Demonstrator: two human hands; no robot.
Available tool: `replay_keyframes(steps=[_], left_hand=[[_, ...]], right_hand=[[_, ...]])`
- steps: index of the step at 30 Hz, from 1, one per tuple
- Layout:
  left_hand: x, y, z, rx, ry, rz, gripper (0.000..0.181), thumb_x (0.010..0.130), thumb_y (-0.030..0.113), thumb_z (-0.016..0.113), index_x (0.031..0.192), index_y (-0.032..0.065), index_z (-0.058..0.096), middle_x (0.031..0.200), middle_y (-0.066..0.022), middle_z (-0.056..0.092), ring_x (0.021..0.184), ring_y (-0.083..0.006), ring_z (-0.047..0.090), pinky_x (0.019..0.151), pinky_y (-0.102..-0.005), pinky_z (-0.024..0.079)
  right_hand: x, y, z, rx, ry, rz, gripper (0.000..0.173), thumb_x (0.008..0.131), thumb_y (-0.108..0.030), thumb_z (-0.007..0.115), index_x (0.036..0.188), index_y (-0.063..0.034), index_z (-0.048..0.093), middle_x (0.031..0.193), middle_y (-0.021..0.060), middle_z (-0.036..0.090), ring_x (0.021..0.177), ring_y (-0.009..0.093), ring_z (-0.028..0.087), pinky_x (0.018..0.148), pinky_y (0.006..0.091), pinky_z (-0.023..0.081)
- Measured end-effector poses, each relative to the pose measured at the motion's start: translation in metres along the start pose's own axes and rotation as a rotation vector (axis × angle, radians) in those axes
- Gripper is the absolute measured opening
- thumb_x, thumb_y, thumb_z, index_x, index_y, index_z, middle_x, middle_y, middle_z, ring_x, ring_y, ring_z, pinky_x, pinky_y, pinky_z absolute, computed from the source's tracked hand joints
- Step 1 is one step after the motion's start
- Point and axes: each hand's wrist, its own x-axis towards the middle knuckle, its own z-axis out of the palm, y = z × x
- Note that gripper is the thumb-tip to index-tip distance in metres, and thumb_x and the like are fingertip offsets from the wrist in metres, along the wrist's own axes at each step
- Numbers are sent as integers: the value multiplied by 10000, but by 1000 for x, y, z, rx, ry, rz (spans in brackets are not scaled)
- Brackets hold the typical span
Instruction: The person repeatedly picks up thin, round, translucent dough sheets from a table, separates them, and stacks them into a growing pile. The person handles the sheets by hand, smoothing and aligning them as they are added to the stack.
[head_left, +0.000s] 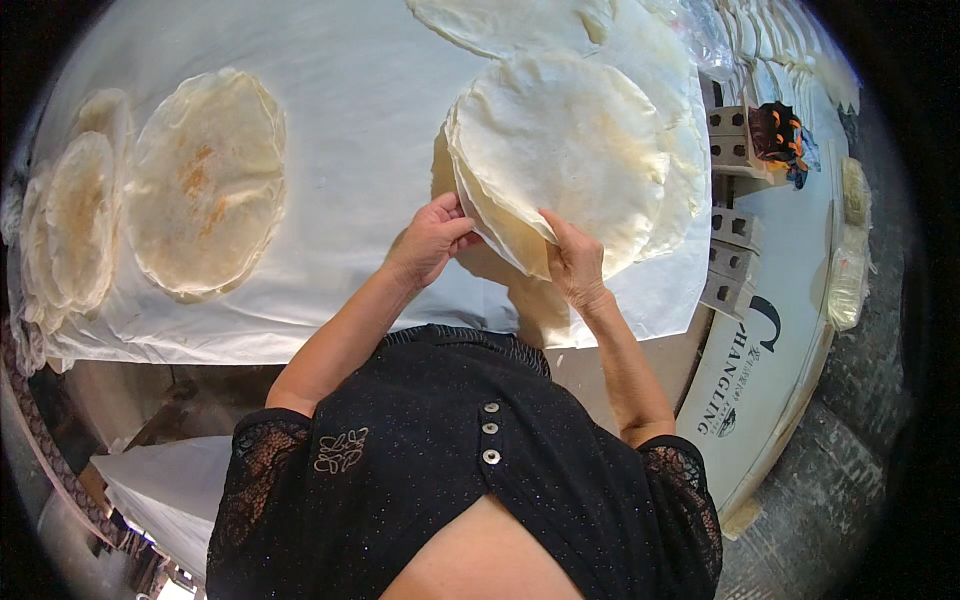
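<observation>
A stack of thin, round flatbread sheets (570, 150) is in front of me, right of centre, its near-left edges lifted and fanned apart. My left hand (433, 236) pinches a sheet's edge at the left of the stack between thumb and fingers. At the near edge, my right hand (576, 259) grips the rim of an upper sheet, index finger stretched along it. A gap shows between the layers. How many sheets each hand holds cannot be told. More pale sheets (510, 26) lie just beyond, partly under the stack.
White cloth (360, 150) covers the table. A browned flatbread pile (206, 187) lies left, with further piles (79, 217) at the far left edge. Hollow bricks (731, 255), a dark bundle with orange parts (780, 139), clear plastic (705, 45) and rows of folded sheets (772, 34) are at right.
</observation>
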Motion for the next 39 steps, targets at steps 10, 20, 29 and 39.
replay_keyframes(steps=[10,20,29,39], left_hand=[[21,-11,25,206,169,53,341,810,13,597,1145,-11,537,1039,-95,621,919,-178,614,778,-316,535],[23,-15,36,270,232,25,356,803,31,610,1146,-56,564,1036,-116,631,931,-201,614,815,-321,499],[-1,17,12,42,130,122,310,812,22,581,1120,-2,595,1048,-96,652,938,-186,641,839,-323,514],[-9,56,-63,270,368,228,264,878,138,536,1100,9,601,968,-52,638,855,-136,591,787,-292,485]], right_hand=[[4,-27,-3,-33,27,-109,450,789,-190,612,1213,-56,545,908,165,659,821,335,640,704,407,512],[25,-16,-2,-87,-68,11,321,812,-24,602,1131,-39,580,815,210,637,694,287,662,585,362,513],[75,-15,-65,932,-309,401,232,871,11,606,1103,7,593,1013,34,663,926,104,612,817,249,491],[96,-70,56,331,-561,141,162,805,-69,574,931,34,570,750,80,613,717,135,576,641,316,464]])
